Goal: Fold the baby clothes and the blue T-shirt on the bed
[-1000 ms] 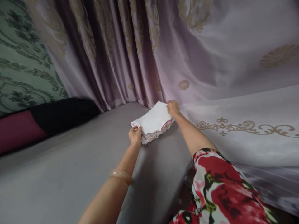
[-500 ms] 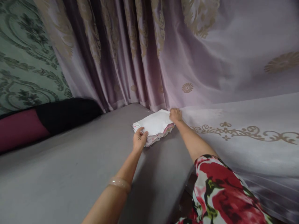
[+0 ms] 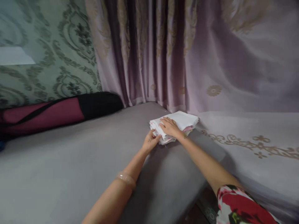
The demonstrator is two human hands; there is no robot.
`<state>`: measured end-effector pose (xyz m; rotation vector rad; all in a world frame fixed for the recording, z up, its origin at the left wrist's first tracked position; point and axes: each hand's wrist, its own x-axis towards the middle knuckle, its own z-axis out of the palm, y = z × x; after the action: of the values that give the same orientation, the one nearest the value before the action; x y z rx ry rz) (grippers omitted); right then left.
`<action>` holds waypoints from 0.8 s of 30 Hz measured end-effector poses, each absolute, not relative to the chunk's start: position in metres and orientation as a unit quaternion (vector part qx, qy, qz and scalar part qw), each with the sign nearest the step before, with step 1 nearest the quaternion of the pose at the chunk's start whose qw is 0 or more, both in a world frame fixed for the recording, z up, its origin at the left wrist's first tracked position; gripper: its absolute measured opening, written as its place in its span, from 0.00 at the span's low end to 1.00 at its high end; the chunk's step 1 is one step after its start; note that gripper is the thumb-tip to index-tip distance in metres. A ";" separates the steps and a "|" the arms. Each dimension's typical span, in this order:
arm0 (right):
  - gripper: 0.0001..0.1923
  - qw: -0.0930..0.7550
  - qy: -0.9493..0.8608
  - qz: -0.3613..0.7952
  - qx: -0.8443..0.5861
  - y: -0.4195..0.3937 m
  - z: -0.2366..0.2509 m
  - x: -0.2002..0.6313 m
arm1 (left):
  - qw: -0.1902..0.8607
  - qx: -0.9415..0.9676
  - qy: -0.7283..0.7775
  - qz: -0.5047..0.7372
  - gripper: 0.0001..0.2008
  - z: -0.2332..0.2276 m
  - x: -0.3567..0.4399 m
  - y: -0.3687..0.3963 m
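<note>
A stack of folded cloths [image 3: 184, 118], white on top with pink and patterned edges below, lies on the grey bed surface near the curtain. My left hand [image 3: 150, 142] grips its near left corner between thumb and fingers; some of those fingertips are hidden at the edge. Across the top layer my right hand [image 3: 169, 126] lies flat, fingers stretched out and pressing on the white cloth. Whether the cloths are clothes or sheets cannot be made out.
Grey sheeting [image 3: 70, 168] covers the bed. A long maroon and black bag [image 3: 58, 112] rests along the patterned green wall [image 3: 77, 46]. Purple curtains [image 3: 149, 56] hang behind the stack and down the right side. The bed's edge drops off at lower right.
My right hand has moved from the stack's far right corner to flat on its left part. The left hand stays at the near left corner. The view has swung left.
</note>
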<state>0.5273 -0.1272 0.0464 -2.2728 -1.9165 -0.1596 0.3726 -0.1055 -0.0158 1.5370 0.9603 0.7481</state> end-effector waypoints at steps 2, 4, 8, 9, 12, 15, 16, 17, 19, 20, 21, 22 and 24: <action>0.22 0.082 -0.650 -0.056 -0.753 -0.127 0.043 0.520 | 0.566 0.651 0.409 0.297 0.22 -0.017 0.349 -0.101; 0.20 0.091 -0.661 -0.062 -0.743 -0.126 0.041 0.516 | 0.573 0.651 0.410 0.283 0.17 -0.018 0.320 -0.095; 0.18 0.145 -0.694 -0.089 -0.699 -0.124 0.039 0.502 | 0.532 0.682 0.441 0.240 0.10 -0.012 0.252 -0.082; 0.18 0.166 -0.703 -0.099 -0.685 -0.123 0.038 0.496 | 0.504 0.697 0.456 0.230 0.10 -0.010 0.234 -0.080; 0.18 0.218 -0.725 -0.123 -0.641 -0.120 0.032 0.469 | 0.403 0.733 0.504 0.216 0.10 -0.003 0.185 -0.076; 0.17 0.238 -0.742 -0.094 -0.619 -0.115 0.019 0.431 | 0.352 0.736 0.540 0.206 0.11 0.000 0.144 -0.074; 0.17 0.232 -0.751 -0.075 -0.613 -0.112 0.014 0.417 | 0.350 0.732 0.549 0.203 0.10 0.000 0.132 -0.074; 0.17 0.221 -0.763 -0.055 -0.605 -0.110 0.010 0.403 | 0.353 0.726 0.555 0.202 0.10 0.000 0.122 -0.074; 0.17 0.194 -0.792 -0.022 -0.579 -0.104 0.002 0.375 | 0.368 0.710 0.565 0.201 0.10 -0.001 0.103 -0.075; 0.17 0.182 -0.804 -0.010 -0.567 -0.101 -0.001 0.361 | 0.379 0.700 0.571 0.201 0.10 -0.001 0.094 -0.076; 0.17 0.171 -0.813 0.001 -0.557 -0.099 -0.002 0.347 | 0.388 0.690 0.576 0.202 0.10 0.000 0.085 -0.077; 0.17 0.160 -0.821 0.009 -0.548 -0.097 -0.002 0.333 | 0.396 0.682 0.580 0.203 0.10 0.001 0.077 -0.078; 0.17 0.144 -0.834 0.025 -0.532 -0.094 -0.001 0.307 | 0.406 0.670 0.586 0.206 0.09 0.004 0.060 -0.082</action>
<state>0.3073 -0.0935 -0.0008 -1.5324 -2.4055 0.0713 0.0596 -0.0819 0.0037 1.6900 1.4779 0.5194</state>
